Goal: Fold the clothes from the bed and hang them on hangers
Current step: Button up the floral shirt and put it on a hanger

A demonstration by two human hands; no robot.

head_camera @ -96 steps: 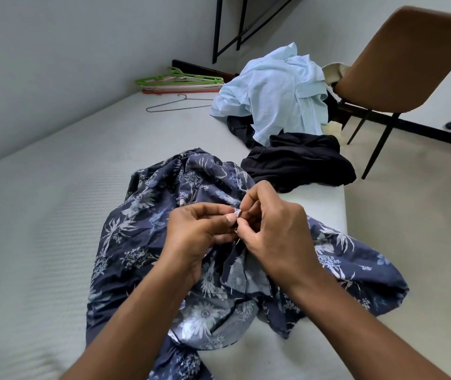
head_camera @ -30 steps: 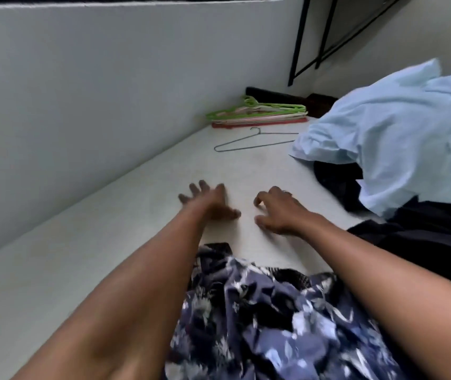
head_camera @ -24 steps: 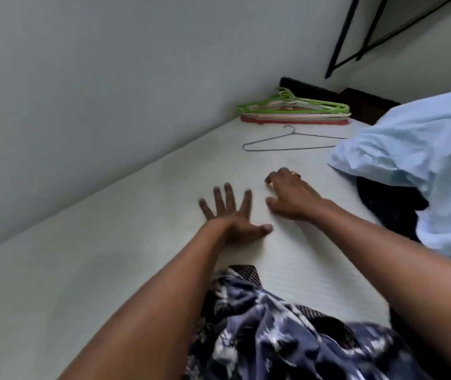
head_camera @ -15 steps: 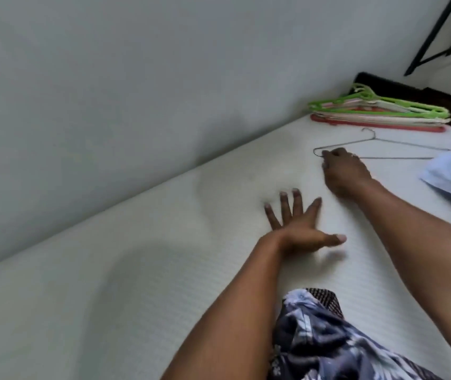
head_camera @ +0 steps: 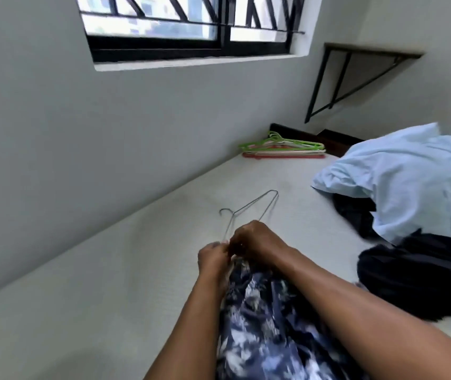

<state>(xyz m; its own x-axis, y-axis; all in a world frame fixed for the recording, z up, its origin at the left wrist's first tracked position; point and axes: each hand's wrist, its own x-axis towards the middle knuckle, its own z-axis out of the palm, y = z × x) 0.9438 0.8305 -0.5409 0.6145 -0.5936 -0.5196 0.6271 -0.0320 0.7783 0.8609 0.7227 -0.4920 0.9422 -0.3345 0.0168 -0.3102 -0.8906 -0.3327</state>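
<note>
Left hand [head_camera: 213, 259] and right hand [head_camera: 254, 241] pinch the near end of a thin grey wire hanger [head_camera: 251, 202], which points toward frame upper right; the navy floral cloth garment [head_camera: 260, 319] lies just below (apparently touching them).

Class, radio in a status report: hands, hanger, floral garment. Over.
Left hand, right hand grip wire hanger. Floral garment bunched beneath, not yet hung. Blue shirt and dark clothes lie apart, right.
</note>
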